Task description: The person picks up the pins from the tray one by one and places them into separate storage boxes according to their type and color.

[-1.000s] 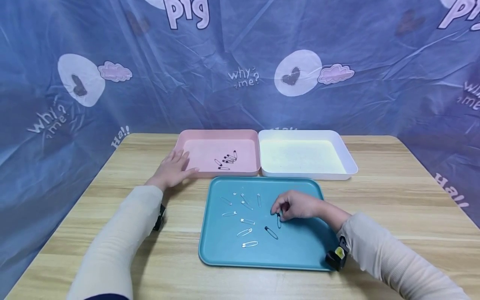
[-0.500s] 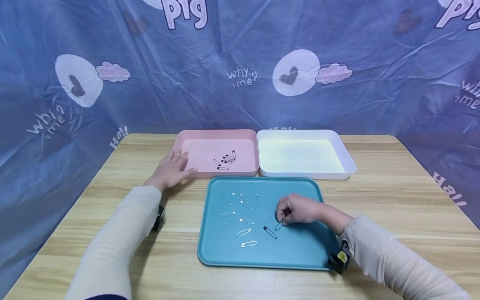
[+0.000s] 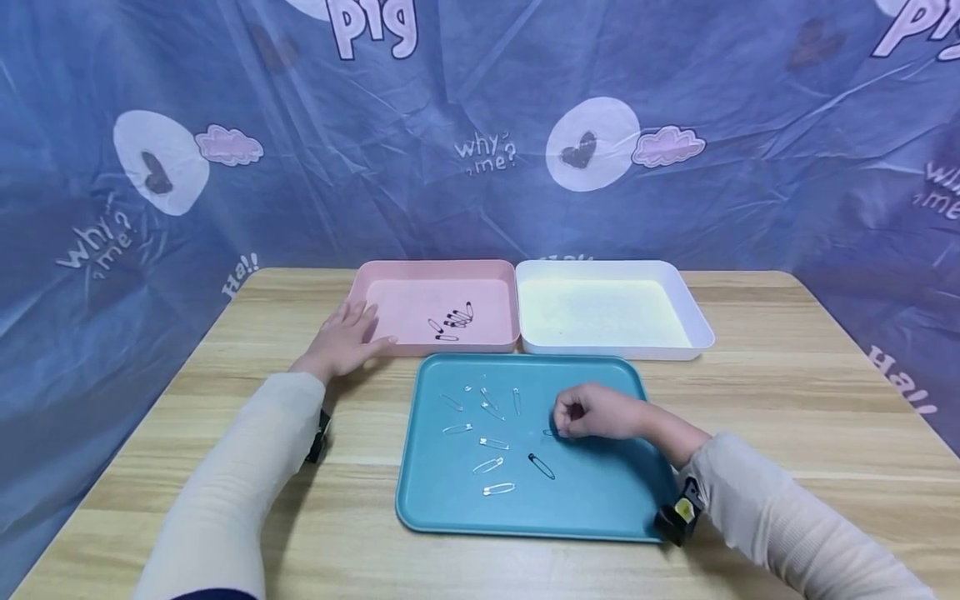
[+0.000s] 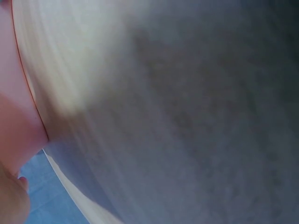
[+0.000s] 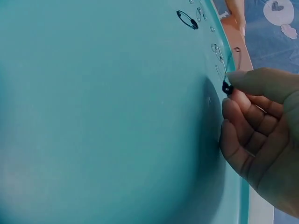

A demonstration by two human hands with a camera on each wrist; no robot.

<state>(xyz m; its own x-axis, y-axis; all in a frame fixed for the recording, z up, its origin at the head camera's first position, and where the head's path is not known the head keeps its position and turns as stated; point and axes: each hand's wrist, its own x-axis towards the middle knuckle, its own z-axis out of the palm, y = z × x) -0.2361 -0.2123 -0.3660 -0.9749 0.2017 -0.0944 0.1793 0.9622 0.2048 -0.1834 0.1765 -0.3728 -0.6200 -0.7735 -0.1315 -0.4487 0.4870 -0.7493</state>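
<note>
My right hand [image 3: 600, 410] is over the right half of the teal tray [image 3: 592, 504]. Thumb and fingertips pinch a black-headed safety pin [image 5: 227, 87] by its head; most of it is hidden in the head view. Another black safety pin [image 3: 542, 467] lies on the tray just nearer to me. Several silver safety pins [image 3: 494, 443] are scattered over the tray's left half. My left hand [image 3: 340, 340] rests with straight fingers on the left edge of the pink tray [image 3: 397, 304]. Several black safety pins [image 3: 458, 318] lie inside that tray, towards its right.
A white tray [image 3: 600, 312] stands right of the pink one, touching or nearly so, both directly behind the teal tray. All rest on a wooden table [image 3: 780, 375]. A blue printed curtain [image 3: 420, 200] hangs around the table's back and sides.
The pin in my right hand hung downward; it swung round and now points left. That hand shifted slightly right, dipped towards me and came back. My left hand stayed put.
</note>
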